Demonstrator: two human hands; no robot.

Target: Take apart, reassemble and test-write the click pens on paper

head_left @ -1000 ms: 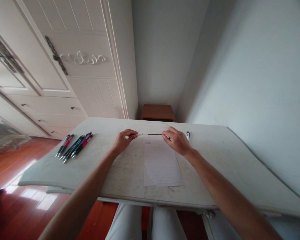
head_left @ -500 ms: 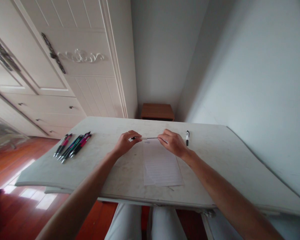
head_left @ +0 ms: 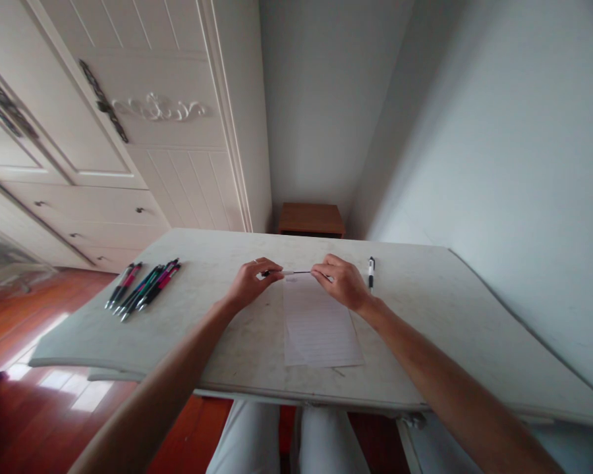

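My left hand [head_left: 246, 286] is closed on a white pen barrel [head_left: 288, 272] with a black end, held level above the top edge of the paper. A thin dark ink refill [head_left: 302, 272] spans from the barrel to my right hand [head_left: 344, 284], whose fingers pinch its far end. Below both hands lie lined sheets of paper [head_left: 321, 332], with a small faint scribble near their top left corner. Just right of my right hand, a white and black pen part [head_left: 371, 266] lies on the table.
Several pens [head_left: 151, 289] with pink, green and black barrels lie in a heap on the left of the white table [head_left: 415, 349]. Beyond the far edge stands a brown wooden cabinet [head_left: 311, 218]. A white wardrobe [head_left: 178, 131] is at left, a wall at right.
The barrel and my left hand have shifted slightly right, so less of the refill shows between the hands. My right hand has barely moved.
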